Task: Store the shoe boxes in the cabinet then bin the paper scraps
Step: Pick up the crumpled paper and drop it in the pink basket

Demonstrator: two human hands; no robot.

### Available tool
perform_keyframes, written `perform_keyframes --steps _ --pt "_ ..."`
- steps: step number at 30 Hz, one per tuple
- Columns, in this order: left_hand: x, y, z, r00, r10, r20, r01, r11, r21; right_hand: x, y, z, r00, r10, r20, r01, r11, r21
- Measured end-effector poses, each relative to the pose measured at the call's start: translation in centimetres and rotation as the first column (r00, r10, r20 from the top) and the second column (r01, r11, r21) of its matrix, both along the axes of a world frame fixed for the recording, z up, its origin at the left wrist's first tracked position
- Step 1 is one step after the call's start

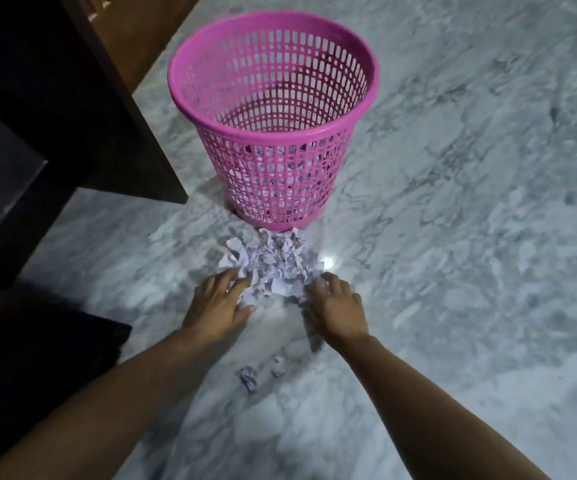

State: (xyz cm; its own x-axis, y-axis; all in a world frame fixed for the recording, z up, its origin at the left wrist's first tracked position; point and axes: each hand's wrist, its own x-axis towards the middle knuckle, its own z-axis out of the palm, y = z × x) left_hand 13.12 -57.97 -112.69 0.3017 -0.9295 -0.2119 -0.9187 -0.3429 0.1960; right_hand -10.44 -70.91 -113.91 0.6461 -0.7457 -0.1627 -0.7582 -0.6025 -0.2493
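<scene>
A pile of white paper scraps (273, 263) lies on the marble floor just in front of a pink mesh bin (273, 129). More scraps show through the bin's lower wall. My left hand (219, 299) rests palm down against the pile's left edge, fingers spread. On the pile's right edge my right hand (335, 306) lies the same way, fingers apart and touching paper. Neither hand has closed around anything. Two small crumpled scraps (249, 377) lie nearer to me, between my forearms. No shoe boxes are in view.
A dark wooden cabinet (55, 98) fills the upper left, its corner close to the bin. A dark object (38, 358) lies low at the left beside my left forearm. Grey marble floor (470, 220) stretches to the right.
</scene>
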Motion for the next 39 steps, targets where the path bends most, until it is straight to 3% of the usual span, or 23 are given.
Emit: perform_keyframes --steps 2,4,7,11,15,18,21,25,28,30,33,36,38,39 --pt "-2.2 0.4 -0.2 0.999 -0.034 0.043 0.037 0.996 -0.084 0.7 1.3 -1.0 0.996 0.087 -0.013 -0.088 0.996 -0.027" --pt "-4.0 0.4 -0.2 1.000 -0.030 -0.009 0.029 0.994 -0.101 0.9 2.5 -1.5 0.993 0.118 0.010 -0.118 0.993 -0.016" --pt "-5.4 0.2 -0.1 0.991 -0.012 -0.135 0.009 1.000 -0.018 1.1 3.4 -1.3 0.990 0.120 0.076 -0.126 0.989 0.076" --pt "-6.3 -0.1 0.5 0.986 -0.099 -0.137 0.119 0.982 0.148 0.4 3.6 -0.6 0.978 0.005 0.207 -0.044 0.982 0.185" --pt "-7.1 -0.2 1.8 0.982 -0.068 -0.177 0.061 0.997 -0.046 -1.5 2.8 0.7 0.916 -0.154 0.370 0.067 0.969 0.239" --pt "-7.1 -1.9 4.9 0.967 -0.088 -0.239 0.034 0.975 -0.221 -1.1 0.7 3.8 0.793 -0.296 0.532 0.174 0.948 0.267" --pt "-6.2 -4.6 10.0 0.956 -0.100 -0.277 -0.023 0.912 -0.409 1.1 -2.2 9.4 0.592 -0.386 0.707 0.221 0.922 0.319" --pt "-3.9 -9.1 18.8 0.953 -0.148 -0.264 -0.079 0.721 -0.688 4.8 -6.6 18.9 0.334 -0.265 0.905 0.182 0.960 0.214" --pt "-0.8 -13.2 24.7 0.967 -0.081 -0.240 -0.142 0.610 -0.779 7.9 -11.1 25.0 0.248 -0.149 0.957 0.210 0.973 0.097" --pt "2.1 -16.8 27.6 0.983 0.010 -0.183 -0.153 0.589 -0.793 9.8 -13.7 28.5 0.307 -0.049 0.951 0.250 0.968 -0.031" --pt "5.5 -21.2 30.6 0.970 0.200 -0.136 -0.236 0.650 -0.722 12.4 -17.2 31.5 0.598 -0.013 0.802 0.243 0.956 -0.166" --pt "5.6 -23.4 31.4 0.974 0.224 -0.029 -0.217 0.892 -0.397 13.5 -19.8 31.7 0.858 -0.003 0.514 0.100 0.982 -0.161" --pt "4.4 -23.6 30.6 0.982 0.182 -0.056 -0.189 0.968 -0.163 13.2 -20.0 31.2 0.917 0.007 0.398 0.050 0.990 -0.131" --pt "4.0 -23.4 29.8 0.979 0.178 -0.101 -0.193 0.968 -0.159 12.9 -19.9 30.9 0.908 0.008 0.420 0.054 0.989 -0.136"
